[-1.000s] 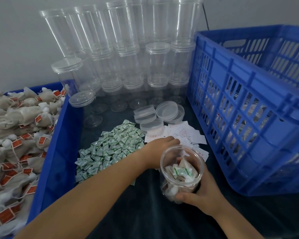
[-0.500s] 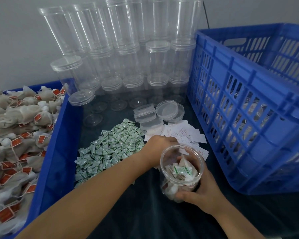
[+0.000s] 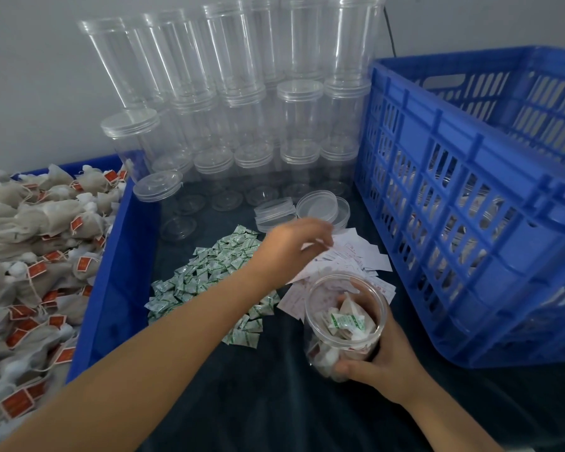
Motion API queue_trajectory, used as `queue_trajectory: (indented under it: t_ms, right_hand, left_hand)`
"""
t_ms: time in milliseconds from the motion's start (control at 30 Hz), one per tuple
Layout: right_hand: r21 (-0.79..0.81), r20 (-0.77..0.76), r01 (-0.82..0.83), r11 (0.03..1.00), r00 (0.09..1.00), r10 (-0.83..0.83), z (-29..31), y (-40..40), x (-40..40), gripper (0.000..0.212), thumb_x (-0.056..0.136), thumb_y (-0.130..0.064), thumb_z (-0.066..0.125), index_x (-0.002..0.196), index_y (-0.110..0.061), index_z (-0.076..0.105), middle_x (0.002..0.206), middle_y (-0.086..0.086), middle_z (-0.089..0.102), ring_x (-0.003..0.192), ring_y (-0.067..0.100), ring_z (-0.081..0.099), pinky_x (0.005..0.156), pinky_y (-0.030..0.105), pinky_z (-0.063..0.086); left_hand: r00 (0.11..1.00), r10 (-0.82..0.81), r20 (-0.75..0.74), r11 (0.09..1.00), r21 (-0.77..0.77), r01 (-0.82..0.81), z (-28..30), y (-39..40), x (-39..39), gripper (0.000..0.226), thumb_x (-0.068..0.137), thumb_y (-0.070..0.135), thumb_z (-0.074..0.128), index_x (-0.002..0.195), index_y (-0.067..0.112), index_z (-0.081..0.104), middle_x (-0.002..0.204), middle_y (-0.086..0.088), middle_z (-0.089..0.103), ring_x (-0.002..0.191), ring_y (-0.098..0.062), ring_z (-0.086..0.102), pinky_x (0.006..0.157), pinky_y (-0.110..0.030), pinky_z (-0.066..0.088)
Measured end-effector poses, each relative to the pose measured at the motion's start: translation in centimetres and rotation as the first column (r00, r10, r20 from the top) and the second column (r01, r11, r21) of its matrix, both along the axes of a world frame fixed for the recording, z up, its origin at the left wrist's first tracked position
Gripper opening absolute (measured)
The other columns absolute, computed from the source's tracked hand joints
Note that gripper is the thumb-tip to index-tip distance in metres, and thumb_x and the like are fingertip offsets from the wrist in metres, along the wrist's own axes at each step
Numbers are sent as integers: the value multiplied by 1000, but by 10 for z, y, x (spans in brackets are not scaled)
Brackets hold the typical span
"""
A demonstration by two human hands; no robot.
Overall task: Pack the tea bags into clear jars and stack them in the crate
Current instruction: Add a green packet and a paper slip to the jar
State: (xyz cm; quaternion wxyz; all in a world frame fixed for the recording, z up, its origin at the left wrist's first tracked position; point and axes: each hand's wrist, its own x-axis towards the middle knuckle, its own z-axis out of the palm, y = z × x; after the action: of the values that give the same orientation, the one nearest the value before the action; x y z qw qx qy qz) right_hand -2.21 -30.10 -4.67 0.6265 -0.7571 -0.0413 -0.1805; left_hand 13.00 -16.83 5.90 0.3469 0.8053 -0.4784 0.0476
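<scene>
A clear jar (image 3: 341,350) stands open on the dark table, part full of tea bags with a green-printed sachet on top. My right hand (image 3: 385,363) grips it low on its right side. My left hand (image 3: 294,243) hovers over a spread of white paper slips (image 3: 359,259), blurred, fingers curled down and seemingly pinching one slip. Loose tea bags with red tags (image 3: 30,256) fill the blue bin (image 3: 111,256) on the left. The big blue crate (image 3: 470,223) stands at the right, with filled jars dimly seen through its slats.
Empty clear jars (image 3: 242,109) are stacked in tiers against the back wall. Loose lids (image 3: 317,207) lie just beyond my left hand. A heap of small green sachets (image 3: 209,272) sits between the bin and the slips.
My left hand has lifted off the paper slips and moved back toward the lids. The right hand and jar have stayed put.
</scene>
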Motion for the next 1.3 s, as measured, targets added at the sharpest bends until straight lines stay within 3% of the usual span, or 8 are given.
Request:
queue_trajectory:
  t_ms: [233,367,567,800,933,1033,1133,1300]
  right_hand:
    - [24,-29,-14,1000,999,15,0,0,-3,99,50,-37,88,137,-20,44,131,-18,58,124,6,55,98,15,44]
    - [53,-27,-29,998,999,31,5,4,-4,97,49,-32,88,134,-23,43,125,-14,62,114,5,61,91,17,50]
    - [72,-17,-32,997,999,33,11,7,-7,96,52,-26,85,136,-25,40,126,-16,61,114,4,61,90,14,49]
    - [36,0,-32,999,999,32,10,6,-6,97,55,-28,86,137,-50,41,131,-14,60,119,7,59,95,18,49]
    - [50,-27,-4,999,1000,6,7,6,-6,92,55,-31,83,135,-24,39,126,-20,62,114,0,60,91,12,47]
    - [48,-43,-5,999,999,7,8,7,-7,86,57,-29,82,132,-23,41,121,-17,65,108,0,63,87,12,49]
    - [45,-36,12,999,999,-11,6,6,-9,79,56,-30,81,126,-25,46,119,-17,66,104,0,65,85,12,50]
    - [24,-25,13,1000,1000,-13,11,8,-9,82,55,-29,81,127,-45,46,119,-20,64,105,-3,63,85,11,50]
  left_hand:
    - [911,-165,-379,941,-336,31,56,17,-33,32,81,-13,64,76,18,65,92,5,68,89,-6,67,83,-21,53]
    - [974,-163,-155,972,-197,132,54,24,-53,22,78,-9,69,77,13,70,97,13,64,96,-2,62,83,-23,52]
    - [981,-159,111,987,30,157,29,30,-69,18,82,-2,63,92,6,76,91,-3,74,88,-14,64,81,-29,51]
    - [989,-119,92,919,387,75,33,28,-85,28,95,30,49,104,22,73,107,10,69,105,-12,52,95,-36,36]
    - [998,-7,-63,967,254,23,39,22,-88,19,92,21,59,107,21,70,99,8,71,94,-8,61,89,-27,45]
    - [959,37,-281,988,154,6,41,18,-90,22,85,18,69,106,25,68,74,13,61,75,-2,58,74,-16,47]
    - [890,61,-452,995,95,-20,44,16,-88,20,83,19,73,103,23,69,74,8,62,72,-9,63,66,-16,50]
    - [985,90,-145,946,321,-39,51,13,-92,16,94,26,56,101,17,67,76,6,60,70,-9,55,64,-27,45]
